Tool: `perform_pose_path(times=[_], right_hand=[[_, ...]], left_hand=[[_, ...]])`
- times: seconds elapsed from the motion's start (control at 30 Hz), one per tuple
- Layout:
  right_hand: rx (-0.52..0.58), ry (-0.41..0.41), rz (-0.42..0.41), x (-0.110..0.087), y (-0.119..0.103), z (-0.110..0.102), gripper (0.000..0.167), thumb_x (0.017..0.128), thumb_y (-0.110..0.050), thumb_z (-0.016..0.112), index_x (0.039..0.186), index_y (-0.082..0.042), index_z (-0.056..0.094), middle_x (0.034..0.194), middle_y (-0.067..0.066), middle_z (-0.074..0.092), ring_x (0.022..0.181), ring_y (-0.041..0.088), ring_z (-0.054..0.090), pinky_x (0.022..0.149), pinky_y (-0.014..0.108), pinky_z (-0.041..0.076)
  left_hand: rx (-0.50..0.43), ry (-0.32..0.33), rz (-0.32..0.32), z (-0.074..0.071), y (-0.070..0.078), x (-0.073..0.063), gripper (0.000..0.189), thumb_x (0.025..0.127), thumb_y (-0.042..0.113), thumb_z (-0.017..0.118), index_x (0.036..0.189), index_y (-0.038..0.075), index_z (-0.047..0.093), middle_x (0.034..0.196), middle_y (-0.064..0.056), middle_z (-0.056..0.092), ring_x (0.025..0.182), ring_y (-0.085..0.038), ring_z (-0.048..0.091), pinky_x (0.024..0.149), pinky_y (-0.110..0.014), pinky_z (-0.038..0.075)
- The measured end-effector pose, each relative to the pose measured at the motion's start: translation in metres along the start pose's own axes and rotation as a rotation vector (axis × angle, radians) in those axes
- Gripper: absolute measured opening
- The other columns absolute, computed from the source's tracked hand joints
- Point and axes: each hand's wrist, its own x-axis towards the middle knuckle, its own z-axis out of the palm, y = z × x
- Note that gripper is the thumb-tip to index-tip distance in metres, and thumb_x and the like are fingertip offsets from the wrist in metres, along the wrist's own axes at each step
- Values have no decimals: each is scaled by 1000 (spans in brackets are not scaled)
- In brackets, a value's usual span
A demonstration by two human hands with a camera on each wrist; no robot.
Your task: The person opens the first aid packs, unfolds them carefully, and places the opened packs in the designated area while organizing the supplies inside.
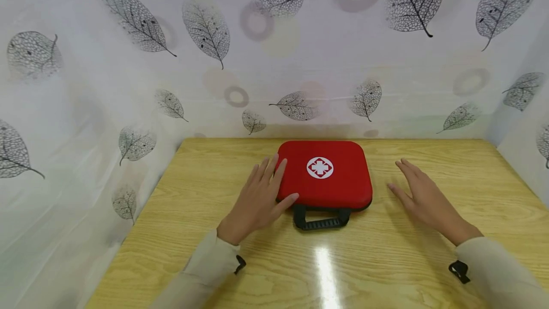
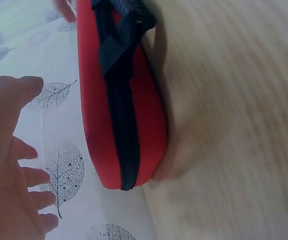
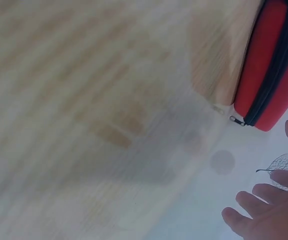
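A red first-aid case (image 1: 339, 187) with a white cross emblem lies flat on the wooden table, its black handle (image 1: 322, 223) toward me. In the left wrist view, a black zipper band (image 2: 121, 112) runs around the side of the case. My left hand (image 1: 256, 199) is at the case's left edge, fingers extended and overlapping that edge in the head view. To the right of the case, my right hand (image 1: 429, 204) hovers apart from it, fingers extended and nothing held. A zipper pull (image 3: 237, 120) shows at the case's corner in the right wrist view.
The wooden table (image 1: 206, 166) meets a pale cloth backdrop (image 1: 300, 61) printed with leaves at its back and sides. Black straps (image 1: 460, 271) show at both sleeves. Light glares off the tabletop in front of the handle.
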Motion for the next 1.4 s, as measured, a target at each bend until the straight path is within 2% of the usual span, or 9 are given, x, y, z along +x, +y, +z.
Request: perform_pose_path(times=[0.17,0.33,0.6,0.83,1.0,1.1,1.23,1.4], right_hand=[[38,-1,6,21,11,1,66,103,-21,63,150,13,33,150,39,33,134,60,33,103,74,30],[51,-11,-5,44,15,3,65,100,-15,65,148,15,34,147,40,36,133,59,34,104,72,31],[73,-64,-12,78,15,7,65,101,-8,62,150,17,27,144,43,36,119,57,46,98,70,38],[143,-130,22,100,18,18,63,100,-3,60,150,17,27,143,44,35,118,59,48,97,68,42],[172,-164,16,109,22,25,58,100,-1,57,149,17,31,143,43,37,115,59,51,95,66,46],[184,-190,25,113,23,26,56,101,-1,56,148,17,33,144,41,38,113,57,54,94,65,47],[205,-218,42,116,24,26,54,101,-1,54,148,17,34,145,39,39,112,55,55,95,65,47],[229,-243,64,118,23,25,54,100,0,54,147,16,35,147,38,38,111,52,57,94,62,48]], left_hand=[[-61,-18,-3,-1,-1,19,85,101,57,49,164,11,15,168,-15,14,154,-36,12,124,-52,12],[-94,-15,1,1,-2,35,85,101,56,51,163,10,17,167,-15,17,154,-34,13,124,-51,13],[-61,-21,46,9,4,58,84,100,55,52,161,6,22,166,-16,21,153,-35,17,125,-45,12],[-78,-80,64,14,14,73,83,100,57,51,161,8,24,166,-14,23,153,-34,19,124,-45,16],[-122,-119,100,22,18,79,78,101,54,51,161,10,28,165,-13,26,153,-32,20,124,-43,15],[-139,-167,107,27,19,79,74,102,53,51,160,14,31,166,-11,25,154,-28,18,125,-39,13],[-109,-243,103,34,19,77,70,102,55,48,160,20,32,167,-7,22,155,-24,15,125,-36,9],[-79,-271,89,38,19,74,67,103,57,45,160,25,33,168,-4,21,155,-22,14,125,-36,8]])
